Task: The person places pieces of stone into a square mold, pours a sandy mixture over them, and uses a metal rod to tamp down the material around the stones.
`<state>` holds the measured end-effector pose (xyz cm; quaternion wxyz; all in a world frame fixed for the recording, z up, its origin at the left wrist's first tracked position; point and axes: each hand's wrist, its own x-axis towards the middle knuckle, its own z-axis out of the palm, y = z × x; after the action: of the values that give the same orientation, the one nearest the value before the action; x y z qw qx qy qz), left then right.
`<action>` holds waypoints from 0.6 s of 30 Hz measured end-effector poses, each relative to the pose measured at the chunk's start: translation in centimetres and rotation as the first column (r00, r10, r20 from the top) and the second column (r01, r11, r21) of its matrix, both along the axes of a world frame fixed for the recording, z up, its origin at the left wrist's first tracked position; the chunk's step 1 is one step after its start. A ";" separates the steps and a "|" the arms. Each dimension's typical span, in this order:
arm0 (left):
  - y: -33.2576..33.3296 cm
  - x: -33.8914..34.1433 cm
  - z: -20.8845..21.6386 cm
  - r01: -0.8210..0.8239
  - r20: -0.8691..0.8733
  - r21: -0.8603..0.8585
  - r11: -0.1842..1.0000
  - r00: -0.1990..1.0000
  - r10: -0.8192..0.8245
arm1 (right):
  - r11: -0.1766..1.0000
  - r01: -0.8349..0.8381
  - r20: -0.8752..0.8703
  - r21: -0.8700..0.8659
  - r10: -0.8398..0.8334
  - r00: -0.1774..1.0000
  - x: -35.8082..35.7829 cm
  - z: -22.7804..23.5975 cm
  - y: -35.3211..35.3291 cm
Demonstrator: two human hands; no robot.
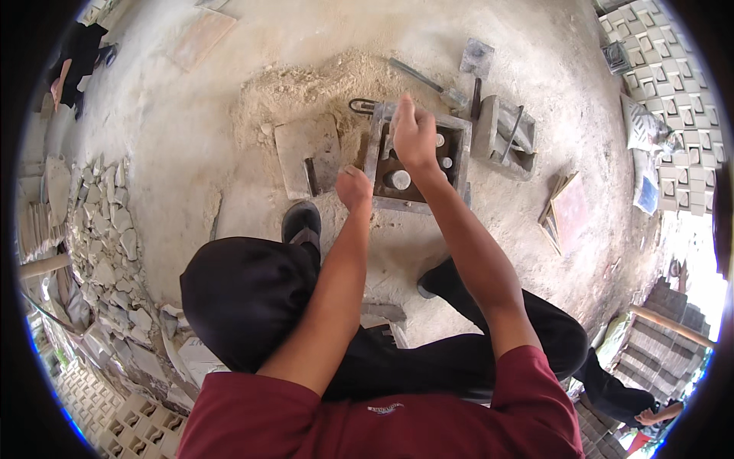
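A rectangular frame mould (413,205) lies on the dusty ground in front of me. Its dark inside holds several pale round pegs, one large peg (398,180) near its front left. My right hand (414,136) is closed above the far left part of the mould; whatever it grips is hidden beneath the fingers. At the mould's left side, my left hand (354,187) is closed in a fist against the edge, its contents too obscured to name. A dark looped handle (362,105) sticks out by the far left corner. Left of the mould rests a grey slab (294,157).
A trowel-like tool (428,83) lies beyond the mould, near loose powder (298,88). An open grey box (489,130) stands right of it. Boards (572,214) lie farther right. Broken pieces (107,252) are heaped left; patterned blocks (657,92) are stacked right. Another person (619,394) is lower right.
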<state>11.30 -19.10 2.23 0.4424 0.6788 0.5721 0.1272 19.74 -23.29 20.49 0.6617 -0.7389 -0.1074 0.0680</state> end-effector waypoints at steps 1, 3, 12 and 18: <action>0.4 0.3 -1.0 0.000 0.007 0.005 1.000 1.000 0.000 | 0.999 -0.011 -0.067 -0.036 0.008 0.998 -0.2 0.0 0.1; 0.5 -0.3 -0.8 0.487 -0.301 0.311 0.816 0.865 -0.401 | 1.000 0.014 -0.048 -0.005 -0.014 0.999 -1.4 0.6 -0.7; -0.6 0.9 1.1 0.040 -0.034 -0.061 0.997 0.999 -0.042 | 0.994 -0.105 -0.038 0.007 0.106 0.994 -2.8 -0.3 -2.2; -0.2 0.4 1.0 0.011 -0.035 -0.053 0.999 0.999 -0.013 | 0.986 -0.056 -0.051 0.156 0.065 0.997 -4.6 2.1 -3.0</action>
<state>11.66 -19.30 3.22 0.4507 0.6725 0.5790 0.0971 15.13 -26.28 22.58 0.7172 -0.6797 -0.1164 0.1002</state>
